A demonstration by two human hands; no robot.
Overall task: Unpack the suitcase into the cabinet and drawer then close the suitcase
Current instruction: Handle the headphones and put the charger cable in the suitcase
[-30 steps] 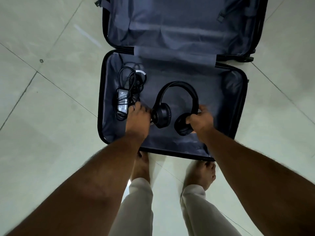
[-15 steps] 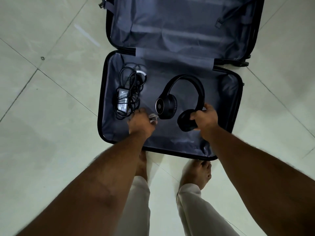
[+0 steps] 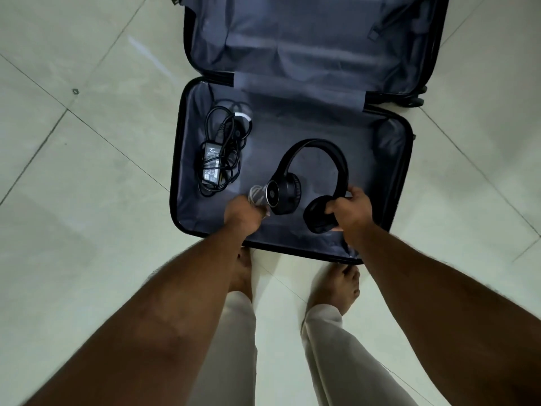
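Observation:
The dark suitcase (image 3: 175,159) lies open on the floor, its lid half flat beyond the hinge. My right hand (image 3: 352,210) grips the black headphones (image 3: 316,159) by the right ear cup, lifted a little above the lining. My left hand (image 3: 241,215) holds a small coiled white cable (image 3: 257,194) just left of the other ear cup. A black power adapter (image 3: 211,165) with its bundled cord lies in the left part of the near half.
Pale tiled floor (image 3: 87,171) surrounds the suitcase. My bare feet (image 3: 336,285) stand right at its near edge. The lid half (image 3: 322,39) holds nothing but loose lining and a strap buckle. No cabinet or drawer is in view.
My right hand has lifted the headphones off the lining. My left hand moved off the adapter, closed round the white cable and drew back toward me.

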